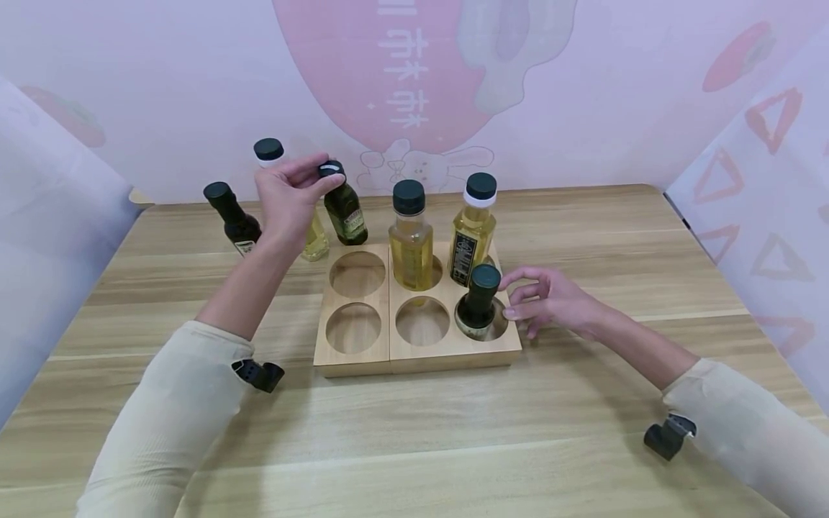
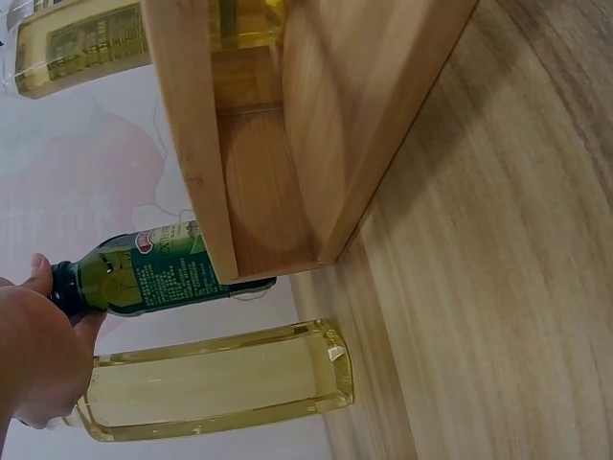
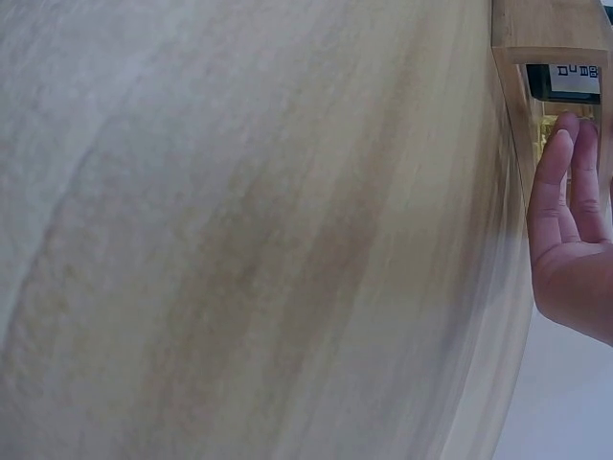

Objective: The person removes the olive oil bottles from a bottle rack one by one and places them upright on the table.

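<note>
My left hand [image 1: 285, 201] pinches the cap of a small green glass oil bottle [image 1: 347, 214], its thumb and fingers on opposite sides. The bottle is slightly tilted just behind the wooden bottle rack [image 1: 358, 368]; the left wrist view shows its green label [image 2: 168, 273]. At the rack's right side my right hand [image 1: 550, 301] has loosely bent fingers and grips nothing. Its fingertips are close to a dark oil bottle [image 1: 481, 298] in the front right hole; whether they touch is unclear. In the right wrist view, the fingers [image 3: 553, 182] are beside the rack's open side.
Two clear bottles of yellow oil, one with an all-dark cap [image 1: 412, 241] and one with a white-collared cap [image 1: 472, 234], stand in the rack's back holes. Left of the rack are another dark bottle [image 1: 233, 216] and a yellow oil bottle [image 1: 316, 241], partly behind my left hand.
</note>
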The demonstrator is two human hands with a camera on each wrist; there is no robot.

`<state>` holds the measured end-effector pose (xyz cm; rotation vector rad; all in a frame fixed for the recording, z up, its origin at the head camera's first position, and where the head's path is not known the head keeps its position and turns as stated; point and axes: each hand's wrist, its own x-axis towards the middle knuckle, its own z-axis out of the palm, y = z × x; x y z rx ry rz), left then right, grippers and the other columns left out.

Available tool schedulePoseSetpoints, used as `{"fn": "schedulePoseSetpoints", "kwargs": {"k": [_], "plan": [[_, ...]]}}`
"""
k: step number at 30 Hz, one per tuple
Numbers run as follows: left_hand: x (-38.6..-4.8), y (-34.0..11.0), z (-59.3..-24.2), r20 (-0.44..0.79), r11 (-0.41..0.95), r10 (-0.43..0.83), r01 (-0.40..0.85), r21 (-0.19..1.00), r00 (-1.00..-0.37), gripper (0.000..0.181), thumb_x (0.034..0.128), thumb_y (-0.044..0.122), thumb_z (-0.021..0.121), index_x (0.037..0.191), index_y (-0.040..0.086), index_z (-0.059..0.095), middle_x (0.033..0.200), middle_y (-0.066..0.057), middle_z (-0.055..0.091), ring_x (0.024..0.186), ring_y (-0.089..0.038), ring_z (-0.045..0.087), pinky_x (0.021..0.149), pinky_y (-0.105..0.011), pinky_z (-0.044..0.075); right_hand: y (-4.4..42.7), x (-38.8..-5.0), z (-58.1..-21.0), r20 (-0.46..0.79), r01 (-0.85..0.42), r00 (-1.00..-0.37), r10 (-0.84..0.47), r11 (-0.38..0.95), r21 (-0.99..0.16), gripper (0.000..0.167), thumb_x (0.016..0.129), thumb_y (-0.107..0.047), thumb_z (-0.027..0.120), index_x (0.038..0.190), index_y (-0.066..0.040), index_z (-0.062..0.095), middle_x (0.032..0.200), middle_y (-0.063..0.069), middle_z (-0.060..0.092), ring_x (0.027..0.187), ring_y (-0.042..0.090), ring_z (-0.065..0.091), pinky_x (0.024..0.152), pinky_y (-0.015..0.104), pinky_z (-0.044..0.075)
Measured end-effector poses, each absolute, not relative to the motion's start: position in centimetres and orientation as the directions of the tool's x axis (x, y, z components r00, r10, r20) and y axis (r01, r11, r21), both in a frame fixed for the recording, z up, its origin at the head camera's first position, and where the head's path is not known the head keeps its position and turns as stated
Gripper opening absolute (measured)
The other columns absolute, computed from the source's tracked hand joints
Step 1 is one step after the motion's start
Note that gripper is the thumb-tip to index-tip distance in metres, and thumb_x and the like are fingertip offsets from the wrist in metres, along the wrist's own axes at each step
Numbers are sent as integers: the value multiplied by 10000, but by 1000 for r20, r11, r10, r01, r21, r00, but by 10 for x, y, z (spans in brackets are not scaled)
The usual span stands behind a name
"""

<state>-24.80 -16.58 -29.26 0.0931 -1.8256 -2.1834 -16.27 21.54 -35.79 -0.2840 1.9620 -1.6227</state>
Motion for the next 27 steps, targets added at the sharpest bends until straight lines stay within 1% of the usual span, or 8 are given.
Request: {"fn": "schedulePoseSetpoints", "kwargs": {"k": [5, 9, 14, 19, 24, 27], "plan": [[-250, -162, -295, 138, -83, -246, 163, 983, -959, 348, 818, -105, 820, 1155, -49, 755, 1158, -172, 740, 1038, -143, 753, 945, -263, 585, 215, -163, -358, -290, 193, -813, -505, 236, -952, 347, 909, 37, 735, 1209, -41, 579, 853, 66, 678, 643, 166, 631, 564, 337, 612], [-251, -159, -295, 118, -25, -237, 127, 992, -964, 374, 842, -59, 819, 1206, -50, 734, 1216, -191, 715, 1091, -162, 738, 961, -260, 576, 216, -163, -358, -290, 191, -814, -503, 240, -952, 345, 909, 31, 738, 1206, -52, 584, 856, 68, 678, 647, 169, 634, 566, 340, 613], [-252, -155, -295, 70, -6, -223, 74, 997, -972, 408, 860, -45, 809, 1256, -53, 709, 1282, -211, 683, 1165, -199, 704, 985, -258, 562, 215, -163, -357, -291, 189, -816, -500, 246, -951, 345, 907, 27, 742, 1203, -55, 584, 860, 75, 673, 652, 175, 636, 570, 343, 614], [-253, -152, -296, 56, 0, -215, 57, 998, -975, 414, 875, -51, 792, 1277, -59, 693, 1300, -216, 670, 1194, -216, 688, 994, -247, 554, 216, -163, -359, -290, 194, -813, -505, 235, -952, 352, 904, 33, 743, 1206, -47, 583, 845, 70, 668, 642, 170, 627, 564, 344, 613], [-254, -151, -297, 67, 54, -205, 57, 997, -977, 408, 893, -16, 787, 1289, -43, 693, 1305, -205, 673, 1208, -211, 682, 995, -244, 552, 216, -164, -361, -294, 200, -814, -501, 234, -951, 350, 900, 36, 746, 1190, -94, 597, 839, 60, 668, 639, 164, 621, 563, 339, 613], [-254, -151, -297, 62, 67, -206, 49, 997, -977, 404, 896, -8, 785, 1290, -34, 697, 1308, -202, 675, 1217, -218, 678, 1001, -250, 550, 216, -164, -362, -294, 199, -814, -501, 235, -951, 354, 900, 35, 745, 1194, -96, 597, 850, 61, 673, 645, 164, 626, 565, 340, 615]]}}
